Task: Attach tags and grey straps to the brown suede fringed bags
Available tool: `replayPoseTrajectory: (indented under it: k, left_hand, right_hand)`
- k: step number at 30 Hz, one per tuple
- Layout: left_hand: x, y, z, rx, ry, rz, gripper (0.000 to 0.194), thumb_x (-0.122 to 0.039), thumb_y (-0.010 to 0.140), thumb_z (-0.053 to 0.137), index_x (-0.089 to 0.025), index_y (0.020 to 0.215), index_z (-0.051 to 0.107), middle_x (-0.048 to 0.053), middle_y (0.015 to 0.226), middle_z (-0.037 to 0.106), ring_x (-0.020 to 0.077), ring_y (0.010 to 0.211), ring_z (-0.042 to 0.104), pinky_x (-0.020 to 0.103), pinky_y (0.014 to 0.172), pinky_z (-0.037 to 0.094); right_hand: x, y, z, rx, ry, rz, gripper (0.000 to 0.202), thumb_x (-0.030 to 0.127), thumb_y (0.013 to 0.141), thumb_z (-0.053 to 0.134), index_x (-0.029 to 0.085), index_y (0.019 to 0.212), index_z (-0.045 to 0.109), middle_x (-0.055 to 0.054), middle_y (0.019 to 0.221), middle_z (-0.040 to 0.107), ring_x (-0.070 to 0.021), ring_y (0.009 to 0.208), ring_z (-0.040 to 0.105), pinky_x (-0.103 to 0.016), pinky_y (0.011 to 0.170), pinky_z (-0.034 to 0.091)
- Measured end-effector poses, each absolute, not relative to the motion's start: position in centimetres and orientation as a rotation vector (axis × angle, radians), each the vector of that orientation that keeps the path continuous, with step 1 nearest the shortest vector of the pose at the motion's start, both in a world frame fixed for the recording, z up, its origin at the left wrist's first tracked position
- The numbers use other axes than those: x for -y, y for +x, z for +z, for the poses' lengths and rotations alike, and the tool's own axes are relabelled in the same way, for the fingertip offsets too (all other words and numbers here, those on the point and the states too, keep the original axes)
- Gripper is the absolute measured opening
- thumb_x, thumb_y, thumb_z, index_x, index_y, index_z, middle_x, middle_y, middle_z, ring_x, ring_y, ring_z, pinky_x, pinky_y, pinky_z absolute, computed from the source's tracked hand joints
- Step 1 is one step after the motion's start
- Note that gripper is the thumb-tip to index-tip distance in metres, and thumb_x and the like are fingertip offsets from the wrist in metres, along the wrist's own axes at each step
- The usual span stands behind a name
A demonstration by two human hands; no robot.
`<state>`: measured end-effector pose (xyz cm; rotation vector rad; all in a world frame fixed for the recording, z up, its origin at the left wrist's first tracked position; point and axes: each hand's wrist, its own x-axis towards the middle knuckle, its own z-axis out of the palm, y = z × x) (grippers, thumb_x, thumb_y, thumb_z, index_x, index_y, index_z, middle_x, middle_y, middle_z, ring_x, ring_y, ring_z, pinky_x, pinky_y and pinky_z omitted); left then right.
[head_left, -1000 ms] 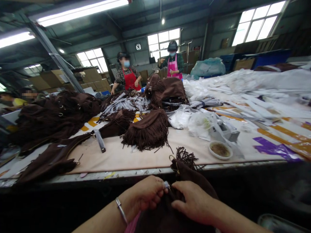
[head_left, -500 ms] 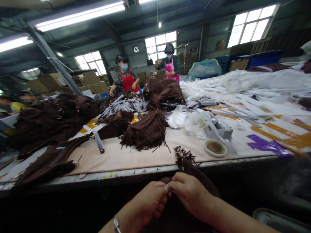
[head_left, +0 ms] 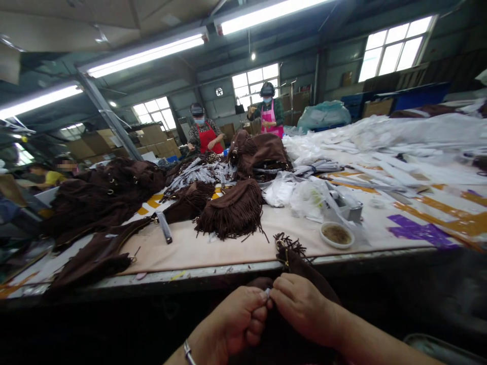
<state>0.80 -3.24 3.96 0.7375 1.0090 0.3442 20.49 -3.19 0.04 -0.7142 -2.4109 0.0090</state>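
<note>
Below the table's front edge, my left hand (head_left: 243,317) and my right hand (head_left: 304,309) meet with fingertips pinched together. Between them shows a small whitish piece (head_left: 267,292), too small to name. A dark brown bag (head_left: 310,271) hangs from the table edge and runs behind and beneath my hands; much of it is lost in shadow. Its upper end, with a brass-coloured clasp and a fringed tassel (head_left: 291,245), rests on the edge. On the table ahead lies a brown fringed bag (head_left: 234,210).
A white dish (head_left: 337,234) of brownish stuff sits near the edge. Brown bags (head_left: 110,187) are heaped at left, grey-wrapped straps (head_left: 203,172) further back. Clear plastic bags (head_left: 304,195) lie at centre right. Two people in aprons (head_left: 207,137) stand across the table.
The view has tilted upward and turned slightly left, so the scene sits lower and further right. My hands stay pinched together in nearly the same place.
</note>
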Motion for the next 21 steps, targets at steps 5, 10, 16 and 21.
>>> replayPoseTrajectory:
  k: [5,10,16,21]
  left_hand:
    - [5.0,1.5,4.2,-1.073,0.718,0.448,0.021,-0.036,0.071,0.061,-0.018,0.076,0.05,-0.009,0.055,0.034,0.0039,0.042,0.021,0.017,0.039,0.013]
    - [6.7,1.5,4.0,-0.974,0.508,0.549,0.019,-0.031,0.078,0.059,-0.019,0.073,0.045,-0.011,0.055,0.029,0.0033,0.042,0.013,0.014,0.039,0.011]
    - [7.8,1.1,3.0,-0.829,0.358,0.563,0.021,-0.029,0.085,0.053,-0.019,0.07,0.042,-0.012,0.052,0.023,0.0042,0.042,0.006,0.014,0.039,0.009]
    - [8.2,1.8,3.0,-0.842,0.44,0.588,0.027,-0.038,0.078,0.062,-0.02,0.073,0.043,-0.013,0.051,0.026,0.0031,0.04,0.009,0.016,0.038,0.009]
  right_hand:
    - [4.0,20.6,0.0,2.333,-0.622,-0.095,0.03,0.013,0.1,0.035,0.017,0.08,0.058,-0.003,0.074,0.055,-0.018,0.066,0.04,-0.033,0.062,0.028]
    - [4.4,20.5,0.9,2.329,-0.575,-0.11,0.036,0.012,0.101,0.032,0.016,0.076,0.057,-0.003,0.072,0.054,-0.0174,0.065,0.038,-0.033,0.062,0.028]
    - [4.6,20.5,1.7,2.388,-0.479,-0.133,0.035,0.013,0.101,0.031,0.016,0.079,0.058,-0.003,0.072,0.055,-0.0176,0.065,0.04,-0.034,0.062,0.031]
    - [5.0,21.5,0.8,2.387,-0.465,0.005,0.027,0.012,0.099,0.036,0.013,0.097,0.063,-0.008,0.084,0.063,-0.0187,0.072,0.05,-0.033,0.068,0.042]
